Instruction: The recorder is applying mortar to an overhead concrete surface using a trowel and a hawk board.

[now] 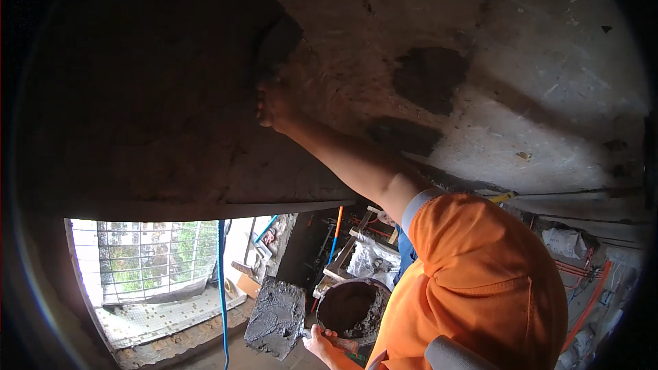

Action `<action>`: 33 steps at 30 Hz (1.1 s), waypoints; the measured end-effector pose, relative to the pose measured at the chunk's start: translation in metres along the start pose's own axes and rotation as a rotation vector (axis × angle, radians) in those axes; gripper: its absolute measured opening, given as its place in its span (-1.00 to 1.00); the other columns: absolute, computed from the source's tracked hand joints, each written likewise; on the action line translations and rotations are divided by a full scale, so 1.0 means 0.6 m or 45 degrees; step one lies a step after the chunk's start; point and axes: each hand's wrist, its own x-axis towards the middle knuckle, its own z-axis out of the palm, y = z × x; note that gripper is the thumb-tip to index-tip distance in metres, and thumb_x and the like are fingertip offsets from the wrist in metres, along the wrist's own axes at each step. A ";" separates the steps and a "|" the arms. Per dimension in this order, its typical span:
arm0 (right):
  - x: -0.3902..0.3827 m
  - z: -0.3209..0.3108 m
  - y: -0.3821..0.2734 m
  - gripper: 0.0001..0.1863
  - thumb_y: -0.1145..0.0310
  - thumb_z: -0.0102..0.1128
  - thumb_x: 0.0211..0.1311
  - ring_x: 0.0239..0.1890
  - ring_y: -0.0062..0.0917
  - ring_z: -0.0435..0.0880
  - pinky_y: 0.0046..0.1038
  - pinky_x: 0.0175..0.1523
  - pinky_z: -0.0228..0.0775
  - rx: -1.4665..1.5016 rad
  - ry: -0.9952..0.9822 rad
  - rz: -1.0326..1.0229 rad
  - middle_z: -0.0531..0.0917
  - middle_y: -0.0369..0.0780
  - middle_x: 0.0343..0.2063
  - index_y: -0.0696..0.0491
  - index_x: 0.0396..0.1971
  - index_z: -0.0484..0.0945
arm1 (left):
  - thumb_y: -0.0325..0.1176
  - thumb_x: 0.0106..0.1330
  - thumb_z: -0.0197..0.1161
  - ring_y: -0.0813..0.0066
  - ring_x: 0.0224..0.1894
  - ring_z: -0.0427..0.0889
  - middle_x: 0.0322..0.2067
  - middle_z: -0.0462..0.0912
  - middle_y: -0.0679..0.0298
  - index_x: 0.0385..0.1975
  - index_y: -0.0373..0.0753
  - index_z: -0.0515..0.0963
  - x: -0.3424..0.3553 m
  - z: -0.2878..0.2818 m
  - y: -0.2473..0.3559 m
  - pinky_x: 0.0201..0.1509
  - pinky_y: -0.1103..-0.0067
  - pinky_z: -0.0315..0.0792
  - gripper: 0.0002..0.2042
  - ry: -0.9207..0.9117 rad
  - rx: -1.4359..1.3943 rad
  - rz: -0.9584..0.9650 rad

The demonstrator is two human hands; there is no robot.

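My right hand (274, 106) is raised overhead and grips the handle of a dark trowel (277, 44), whose blade lies flat against the rough ceiling (356, 14). The bare forearm runs back to my orange sleeve (473, 267). Low in the view, my left hand (321, 344) holds the handle of a square board (276, 318) loaded with wet grey mortar. A round bucket (353, 308) smeared with mortar stands just right of the board.
Two dark wet patches (428, 79) mark the lighter ceiling at right. Below left, a window with a white metal grille (151, 257) lets in daylight, and a blue cord (221, 281) hangs beside it. Planks, plastic bags and red pipes (582, 288) lie on the floor.
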 end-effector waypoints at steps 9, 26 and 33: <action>-0.103 0.125 -0.058 -0.92 0.35 0.00 0.22 -0.62 -0.56 0.37 -0.52 -0.70 0.16 -0.027 -0.266 -0.277 0.34 -0.30 -0.59 -0.01 -0.44 0.34 | -0.48 0.18 0.18 0.46 -0.79 0.36 -0.69 0.34 0.28 -0.42 -0.23 0.27 -0.005 0.051 0.019 -0.78 0.48 0.37 -0.82 -0.127 -0.021 0.048; -0.234 -0.217 0.188 -0.79 0.39 0.19 -0.09 -0.70 -0.54 0.52 -0.43 -0.63 0.33 -2.052 -1.804 0.315 0.53 -0.19 -0.70 0.18 -0.42 0.48 | -0.34 0.15 0.21 0.55 -0.79 0.32 -0.69 0.31 0.33 -0.54 -0.21 0.28 -0.032 0.065 0.038 -0.77 0.54 0.30 -0.78 -0.513 -0.505 -0.098; -0.249 -0.221 0.191 -0.66 0.24 0.20 -0.07 -0.29 -0.19 0.64 -0.33 -0.22 0.46 -2.736 -1.875 0.536 0.64 -0.04 -0.42 0.13 -0.28 0.56 | -0.33 0.12 0.25 0.56 -0.79 0.32 -0.70 0.30 0.38 -0.46 -0.11 0.29 -0.106 -0.079 -0.068 -0.76 0.58 0.31 -0.79 -0.155 -0.772 -0.021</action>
